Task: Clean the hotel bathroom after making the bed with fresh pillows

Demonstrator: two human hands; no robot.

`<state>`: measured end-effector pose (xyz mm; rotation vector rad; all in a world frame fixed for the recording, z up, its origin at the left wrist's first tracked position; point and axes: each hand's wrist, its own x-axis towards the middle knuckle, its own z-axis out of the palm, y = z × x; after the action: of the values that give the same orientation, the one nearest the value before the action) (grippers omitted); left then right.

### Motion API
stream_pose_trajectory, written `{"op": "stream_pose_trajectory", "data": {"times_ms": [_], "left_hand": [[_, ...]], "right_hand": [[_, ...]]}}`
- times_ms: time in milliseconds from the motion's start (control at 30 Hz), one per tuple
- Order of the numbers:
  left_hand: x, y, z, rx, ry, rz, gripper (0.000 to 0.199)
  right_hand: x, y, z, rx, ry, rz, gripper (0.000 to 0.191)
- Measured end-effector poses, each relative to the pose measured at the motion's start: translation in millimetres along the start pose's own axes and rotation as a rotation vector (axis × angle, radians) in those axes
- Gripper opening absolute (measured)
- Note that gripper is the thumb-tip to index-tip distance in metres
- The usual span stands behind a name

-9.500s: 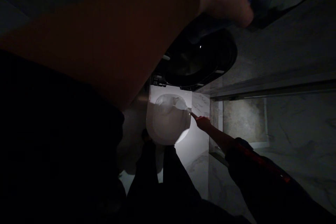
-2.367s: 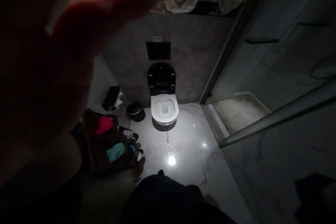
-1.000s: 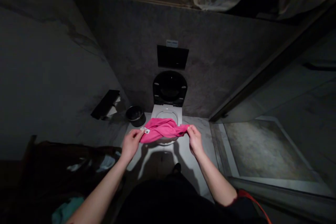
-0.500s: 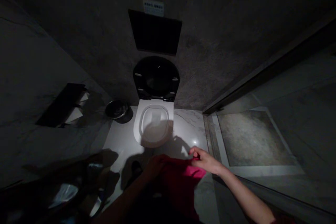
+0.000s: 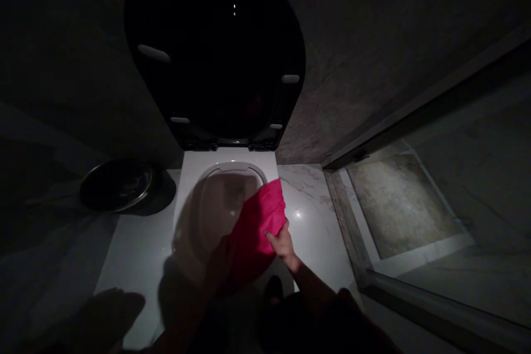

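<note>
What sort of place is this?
Most likely a bathroom: a white toilet with raised black seat and lid, a black bin beside it, and what looks like a shower floor off to the right.

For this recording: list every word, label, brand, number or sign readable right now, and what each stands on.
None: no text can be read on the pink cloth, the raised black toilet lid, the white toilet or the dark bin.
Much of the view is too dark to rule out small print.
</note>
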<state>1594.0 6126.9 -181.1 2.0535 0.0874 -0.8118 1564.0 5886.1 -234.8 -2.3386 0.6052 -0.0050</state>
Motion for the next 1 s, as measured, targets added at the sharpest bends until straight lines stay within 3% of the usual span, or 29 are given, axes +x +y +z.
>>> {"op": "stream_pose_trajectory", "data": {"times_ms": [33,100,233,333,433,467,533,600,667,767,833,900,1000], "left_hand": [[10.0,-2.2,1.4,-0.046,-0.039,0.007,0.041],[31.7,3.9,7.5,-0.133,-0.082,0.044,0.044],[91.2,40.4,14.2,-0.381,0.001,0.166,0.053],[123.7,56.0,4.7,-0.503,0.001,0.305,0.043],[124.5,48.6,-10.9,-0.437,-0.138,0.441,0.04],[120.0,44.1,-16.3,-0.411,-0.177,0.447,0.04],[109.6,37.7,-27.9,-0.419,-0.17,0.404,0.04],[101.5,37.1,-42.7,-0.524,-0.099,0.367,0.045],[96.5,38.8,-63.1,-0.648,-0.033,0.371,0.055],[92.0,31.9,-103.9,-0.807,0.05,0.332,0.06],[91.3,15.0,-134.6,-0.919,0.166,0.26,0.06],[94.3,-11.0,-165.4,-0.966,0.258,0.262,0.056],[106.8,-56.8,-208.7,-0.658,0.416,0.485,0.044]], "right_hand": [[3.1,1.7,17.5,0.002,0.018,0.004,0.076],[34.8,-7.7,31.3,-0.097,0.021,0.005,0.078],[152.5,-67.1,20.1,-0.362,-0.022,-0.061,0.08],[198.7,-98.0,18.5,-0.501,0.055,-0.236,0.083],[194.2,-91.0,22.4,-0.538,0.026,-0.589,0.067],[189.6,-85.7,23.4,-0.511,0.007,-0.657,0.058],[184.2,-82.6,27.5,-0.441,0.04,-0.649,0.044],[185.5,-98.2,40.4,-0.369,0.14,-0.546,0.042],[189.4,-131.2,65.7,-0.321,0.188,-0.506,0.044],[192.5,-188.9,113.6,-0.305,0.144,-0.605,0.051],[192.2,-215.2,136.6,-0.332,0.129,-0.668,0.057],[190.1,-225.4,147.0,-0.369,0.123,-0.699,0.061],[182.0,-220.8,150.1,-0.387,0.065,-0.775,0.061]]}}
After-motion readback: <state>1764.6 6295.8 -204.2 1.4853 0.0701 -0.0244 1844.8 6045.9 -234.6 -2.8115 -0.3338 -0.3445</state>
